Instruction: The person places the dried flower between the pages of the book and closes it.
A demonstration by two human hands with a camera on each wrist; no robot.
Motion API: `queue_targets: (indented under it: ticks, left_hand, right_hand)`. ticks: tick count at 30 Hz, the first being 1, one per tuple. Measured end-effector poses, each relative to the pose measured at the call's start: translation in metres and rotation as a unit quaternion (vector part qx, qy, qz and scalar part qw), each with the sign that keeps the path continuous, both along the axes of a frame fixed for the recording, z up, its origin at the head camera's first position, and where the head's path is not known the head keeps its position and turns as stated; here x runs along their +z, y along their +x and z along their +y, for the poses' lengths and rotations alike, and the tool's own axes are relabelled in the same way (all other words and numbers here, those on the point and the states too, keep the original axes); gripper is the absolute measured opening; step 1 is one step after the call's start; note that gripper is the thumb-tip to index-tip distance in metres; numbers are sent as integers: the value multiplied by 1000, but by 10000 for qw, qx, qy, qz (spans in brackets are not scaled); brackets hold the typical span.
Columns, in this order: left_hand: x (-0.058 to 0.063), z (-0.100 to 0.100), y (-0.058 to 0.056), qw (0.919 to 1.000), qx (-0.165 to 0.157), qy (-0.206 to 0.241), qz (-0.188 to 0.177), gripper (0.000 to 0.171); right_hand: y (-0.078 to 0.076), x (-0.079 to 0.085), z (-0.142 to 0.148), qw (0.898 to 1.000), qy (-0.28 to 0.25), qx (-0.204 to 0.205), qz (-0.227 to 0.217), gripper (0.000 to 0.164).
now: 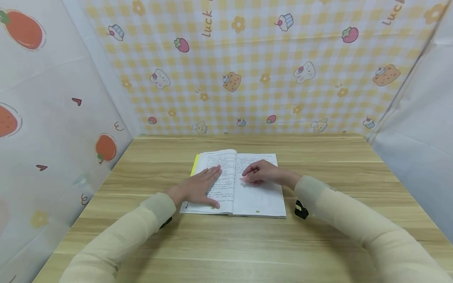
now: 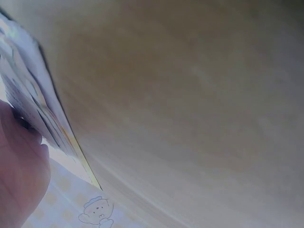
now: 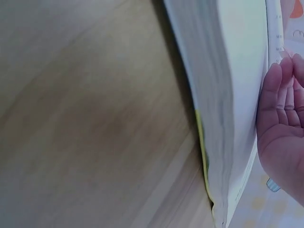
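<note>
An open book (image 1: 258, 200) with printed pages and a yellow cover edge lies on the wooden table. My left hand (image 1: 199, 188) rests flat on the left page, its fingers spread and its thumb near the lower edge. In the left wrist view part of that hand (image 2: 23, 166) shows beside the book's page edges (image 2: 35, 95). Over the right page, my right hand (image 1: 263, 173) has its fingers curled and pinches a small pale pink thing (image 1: 243, 180). Its kind is too small to tell. The right wrist view shows this hand (image 3: 285, 137) with fingertips together above the paper.
The wooden table (image 1: 226, 247) runs back to a yellow checked cloth (image 1: 226, 102) with cartoon prints. White sheets hang at the left (image 1: 63, 129) and right (image 1: 421, 114). Black wrist devices, such as the one by the right sleeve (image 1: 301, 210), sit under the forearms.
</note>
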State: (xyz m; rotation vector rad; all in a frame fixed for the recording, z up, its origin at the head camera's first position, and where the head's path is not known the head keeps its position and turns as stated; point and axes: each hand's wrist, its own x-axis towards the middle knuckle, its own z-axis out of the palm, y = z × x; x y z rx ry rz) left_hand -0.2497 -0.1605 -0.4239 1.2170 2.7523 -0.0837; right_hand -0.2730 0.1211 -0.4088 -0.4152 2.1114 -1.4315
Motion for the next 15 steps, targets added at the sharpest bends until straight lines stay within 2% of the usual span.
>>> queue_targets:
  ticks: [7,15]
  left_hand:
    - [0,0,-1,10000,-59,36,64,115]
    - [-2,0,-2,10000,-68,11,8,115]
  right_hand:
    - [1,3,-11,9981,530,101,307,23]
    - [6,4,-18,9939,872,213,641,18]
